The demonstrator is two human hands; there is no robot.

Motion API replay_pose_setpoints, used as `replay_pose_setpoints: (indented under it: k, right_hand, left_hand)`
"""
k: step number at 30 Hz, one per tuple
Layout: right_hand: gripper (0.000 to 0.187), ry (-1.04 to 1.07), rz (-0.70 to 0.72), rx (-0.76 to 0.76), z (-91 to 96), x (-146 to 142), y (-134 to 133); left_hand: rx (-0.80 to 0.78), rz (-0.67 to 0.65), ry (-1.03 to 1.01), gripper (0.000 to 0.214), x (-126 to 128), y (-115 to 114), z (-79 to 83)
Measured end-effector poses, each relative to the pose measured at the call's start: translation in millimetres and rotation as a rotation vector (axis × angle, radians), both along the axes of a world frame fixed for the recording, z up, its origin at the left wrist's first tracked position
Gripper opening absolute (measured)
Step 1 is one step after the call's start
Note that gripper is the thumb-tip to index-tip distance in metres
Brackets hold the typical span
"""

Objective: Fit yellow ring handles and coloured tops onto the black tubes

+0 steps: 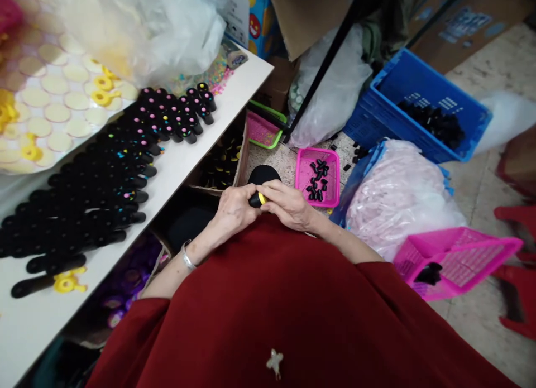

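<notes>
Close to my lap, both hands meet around a small black plastic tube (254, 200) with a yellow ring at one end. My left hand (235, 207) is closed on the black part. The fingers of my right hand (290, 202) pinch it at the yellow ring (262, 198). Its full shape is hidden by my fingers. To the left, many black tubular pieces (84, 181) lie in rows on a white table, several tipped with pink, blue or yellow dots. Loose yellow ringed parts (67, 281) lie near them.
Beyond my hands, a pink basket (298, 176) holds small black pieces. A box (244, 153) of black and yellow parts stands below the white table (234, 106). On the right are a blue crate (377, 106), a filled plastic bag (402, 198) and a tilted pink basket (481, 259).
</notes>
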State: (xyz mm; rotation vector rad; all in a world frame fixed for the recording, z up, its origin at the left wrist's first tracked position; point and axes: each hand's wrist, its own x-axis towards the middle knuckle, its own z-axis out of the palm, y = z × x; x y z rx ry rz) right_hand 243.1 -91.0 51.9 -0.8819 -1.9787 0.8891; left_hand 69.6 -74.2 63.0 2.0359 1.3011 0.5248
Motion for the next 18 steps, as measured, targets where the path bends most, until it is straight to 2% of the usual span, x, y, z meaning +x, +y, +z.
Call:
replay_pose_setpoints:
  k: [3, 7, 10, 13, 18]
  right_hand:
    - [0.029, 0.093, -0.013, -0.135, 3.1, -4, 4]
    - [0.03, 0.33, -0.067, -0.581, 6.8, -9, 9]
    - [0.038, 0.466, -0.127, -0.866, 6.9, -9, 19]
    - [0.042, 0.458, -0.188, -0.984, 8.5, -8, 30]
    - [0.049, 0.427, -0.254, -0.94, 11.0, -15, 41]
  left_hand:
    - [0.141, 0.052, 0.118, 0.006, 3, -4, -0.7]
    - [0.489, 0.18, 0.221, 0.018, 14, -8, -9.5]
    - [0.61, 0.237, 0.173, 0.021, 20, -4, -18.7]
    - [0.524, 0.221, 0.041, 0.017, 23, 4, -26.4]
    - [0.134, 0.234, -0.237, 0.009, 15, 11, -34.2]
